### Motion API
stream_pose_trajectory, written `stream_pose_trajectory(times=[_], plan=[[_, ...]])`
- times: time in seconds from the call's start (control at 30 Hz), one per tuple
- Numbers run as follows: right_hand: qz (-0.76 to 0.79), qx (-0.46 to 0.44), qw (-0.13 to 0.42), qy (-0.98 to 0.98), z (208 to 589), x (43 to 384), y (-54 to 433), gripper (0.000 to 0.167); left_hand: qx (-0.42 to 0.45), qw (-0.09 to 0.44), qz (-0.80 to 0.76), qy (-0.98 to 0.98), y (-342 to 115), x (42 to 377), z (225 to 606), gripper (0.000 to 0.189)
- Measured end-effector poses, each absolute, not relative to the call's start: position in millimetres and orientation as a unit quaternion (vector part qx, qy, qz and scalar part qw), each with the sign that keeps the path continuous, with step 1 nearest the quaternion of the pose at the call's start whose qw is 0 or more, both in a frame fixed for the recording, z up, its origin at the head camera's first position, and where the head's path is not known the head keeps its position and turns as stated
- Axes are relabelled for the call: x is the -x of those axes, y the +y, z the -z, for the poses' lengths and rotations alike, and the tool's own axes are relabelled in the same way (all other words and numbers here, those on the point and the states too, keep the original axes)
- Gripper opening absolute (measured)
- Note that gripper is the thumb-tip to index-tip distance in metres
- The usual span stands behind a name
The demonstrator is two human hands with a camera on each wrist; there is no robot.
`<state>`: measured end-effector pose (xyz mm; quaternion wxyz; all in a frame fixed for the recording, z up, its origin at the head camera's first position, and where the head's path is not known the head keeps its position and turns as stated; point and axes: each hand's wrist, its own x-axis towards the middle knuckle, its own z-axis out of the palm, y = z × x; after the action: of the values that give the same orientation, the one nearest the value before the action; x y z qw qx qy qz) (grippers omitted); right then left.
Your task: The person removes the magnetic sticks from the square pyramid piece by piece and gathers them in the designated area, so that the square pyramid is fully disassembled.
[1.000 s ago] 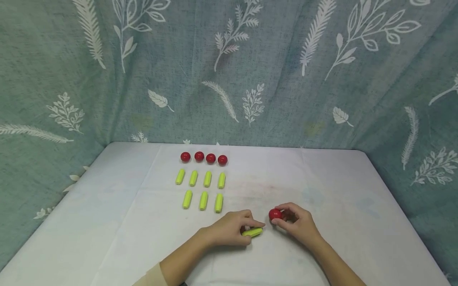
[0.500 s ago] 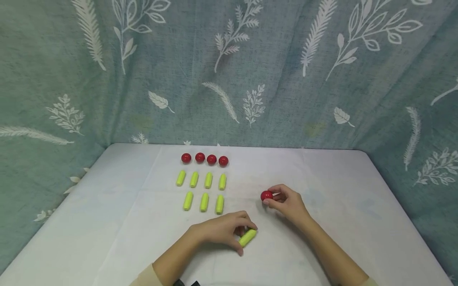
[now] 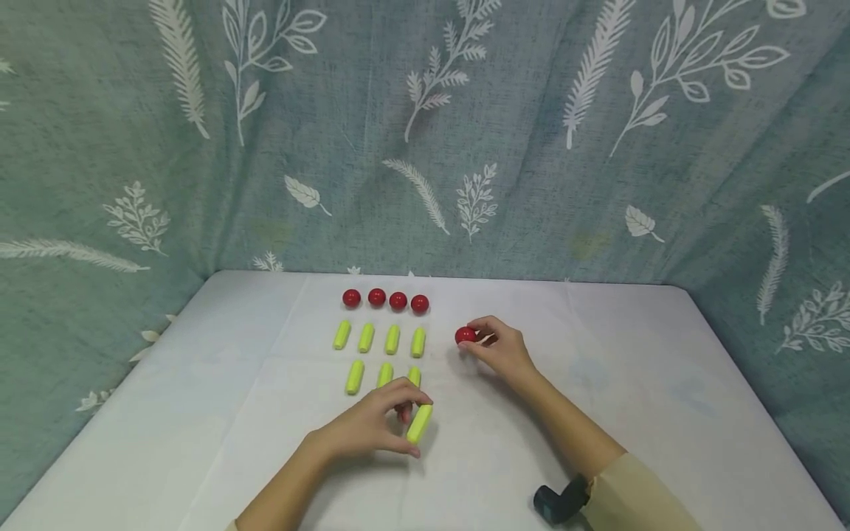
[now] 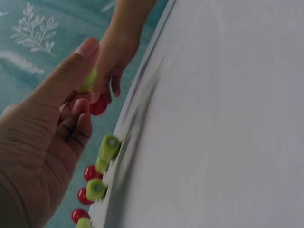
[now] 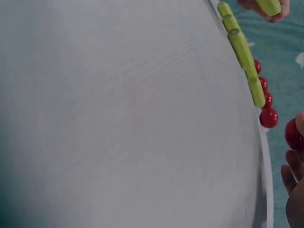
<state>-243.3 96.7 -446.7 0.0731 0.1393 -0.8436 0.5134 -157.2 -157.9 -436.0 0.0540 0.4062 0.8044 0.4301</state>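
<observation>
In the head view my left hand [image 3: 375,420] pinches a short yellow-green faceted stick [image 3: 420,424] between thumb and fingers, over the near middle of the table. Farther forward and to the right, my right hand [image 3: 503,355] holds a shiny red ball [image 3: 465,335] at its fingertips. That ball is just right of the end of the back row of sticks. The left wrist view has my left thumb and fingers around the stick [image 4: 88,81], partly covered by the hand. At the edge of the right wrist view, fingers hold the ball [image 5: 293,134].
Several red balls [image 3: 398,301] stand in a row at the back of the white-covered table [image 3: 631,398]. In front lie two rows of yellow-green sticks [image 3: 392,339], the nearer partly behind my left hand. A leaf-patterned curtain [image 3: 358,125] hangs behind. Something black [image 3: 561,501] sits at the right sleeve.
My right hand has carried the red ball forward and left towards the rows. The left hand has turned the stick more lengthwise and moved it left and forward, close to the front row.
</observation>
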Motion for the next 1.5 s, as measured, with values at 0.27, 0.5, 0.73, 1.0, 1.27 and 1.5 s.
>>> stream_pose_trajectory(times=[0.27, 0.5, 0.73, 1.0, 1.27, 1.5], plan=[[-0.519, -0.119, 0.083, -0.842, 454, 270, 75, 0.032, -0.362, -0.030, -0.444, 0.819, -196, 145, 411, 0.056], [-0.512, -0.079, 0.038, -0.855, 455, 291, 68, 0.034, -0.238, -0.035, -0.443, 0.864, -239, 155, 424, 0.057], [-0.549, -0.034, 0.015, -0.835, 453, 311, 59, 0.038, -0.153, -0.009, -0.422, 0.894, -276, 185, 461, 0.062], [-0.536, -0.028, 0.004, -0.844, 457, 323, 50, 0.038, -0.129, -0.005, -0.370, 0.920, -288, 191, 463, 0.065], [-0.449, -0.046, -0.013, -0.892, 451, 325, 50, 0.041, -0.117, -0.008, -0.360, 0.926, -287, 193, 463, 0.067], [-0.462, -0.027, -0.018, -0.886, 448, 327, 54, 0.041, -0.119, -0.004, -0.356, 0.927, -283, 199, 465, 0.069]])
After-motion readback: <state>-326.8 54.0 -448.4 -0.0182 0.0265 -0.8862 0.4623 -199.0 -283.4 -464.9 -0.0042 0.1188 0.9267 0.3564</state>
